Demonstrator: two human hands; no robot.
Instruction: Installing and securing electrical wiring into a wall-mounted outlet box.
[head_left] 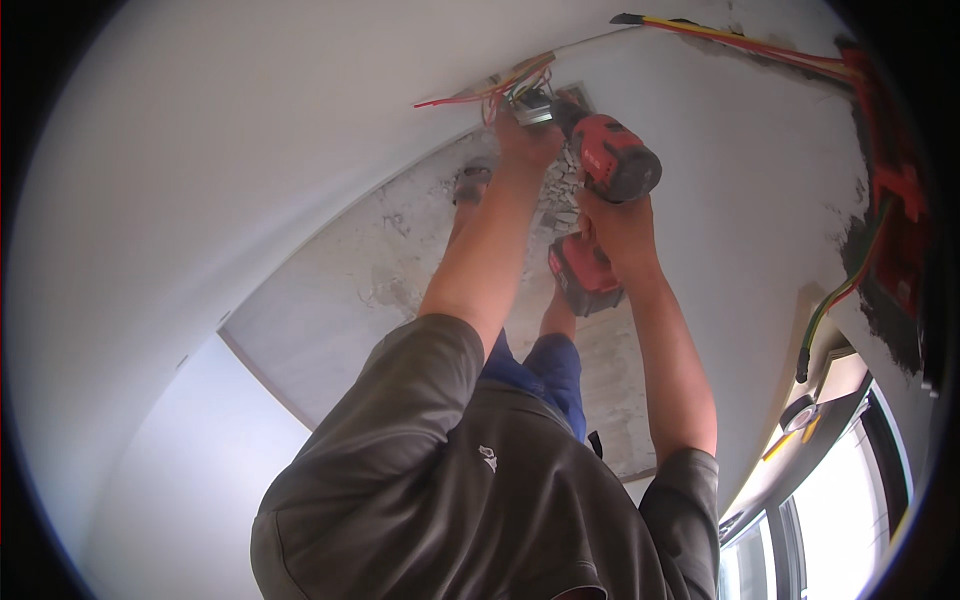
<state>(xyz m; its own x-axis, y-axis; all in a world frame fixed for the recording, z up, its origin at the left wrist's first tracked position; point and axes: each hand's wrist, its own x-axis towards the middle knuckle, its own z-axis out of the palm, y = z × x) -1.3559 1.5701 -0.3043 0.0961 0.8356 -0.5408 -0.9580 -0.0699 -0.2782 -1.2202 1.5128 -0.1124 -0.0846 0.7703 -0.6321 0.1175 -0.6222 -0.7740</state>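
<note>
My right hand [618,228] is wrapped around the grip of a red and black cordless drill [612,150]. Its battery hangs below my fist, and its front end points at the wall. Beside the drill's front, my left hand [530,143] is closed about a small silvery metal piece [536,114]. Most of my left fingers are hidden behind that hand. Loose red, green and yellow wires [525,78] come out of the wall right by the metal piece. Where the drill's tip meets the work is hard to make out.
Broken rubble [560,195] lies on the dusty floor [330,290] near my feet. More wires [745,42] stick out along the wall at upper right, and a green and yellow wire bundle [838,295] hangs lower. A roll of tape [799,413] sits near the window [845,500].
</note>
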